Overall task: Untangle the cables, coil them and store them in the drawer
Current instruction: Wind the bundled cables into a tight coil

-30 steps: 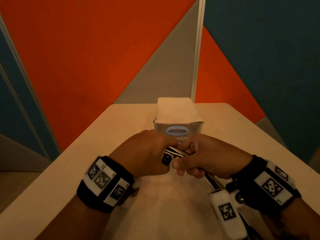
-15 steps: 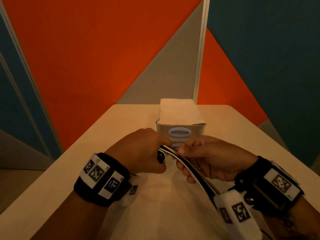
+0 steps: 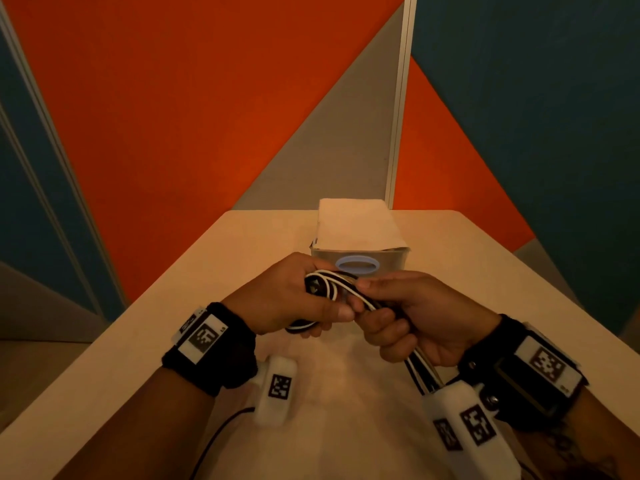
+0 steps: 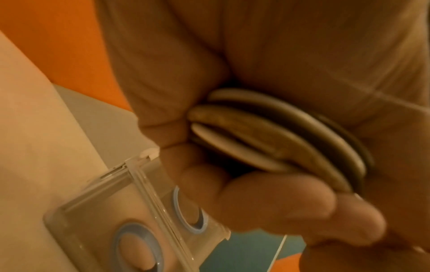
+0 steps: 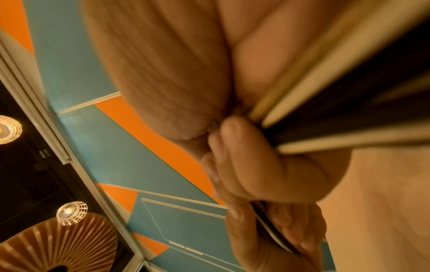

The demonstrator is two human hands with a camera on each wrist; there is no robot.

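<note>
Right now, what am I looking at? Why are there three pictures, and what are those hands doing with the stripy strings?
These are a person's two bare hands, no machine. The big picture comes from a camera on the head; the two close, blurry ones come from cameras strapped on each wrist. The left hand holds loops of black and white cables, and the right hand grips the rest of the bundle. Behind them, on the pale table, stands a small clear drawer box with blue ring handles, shut for now.
</note>
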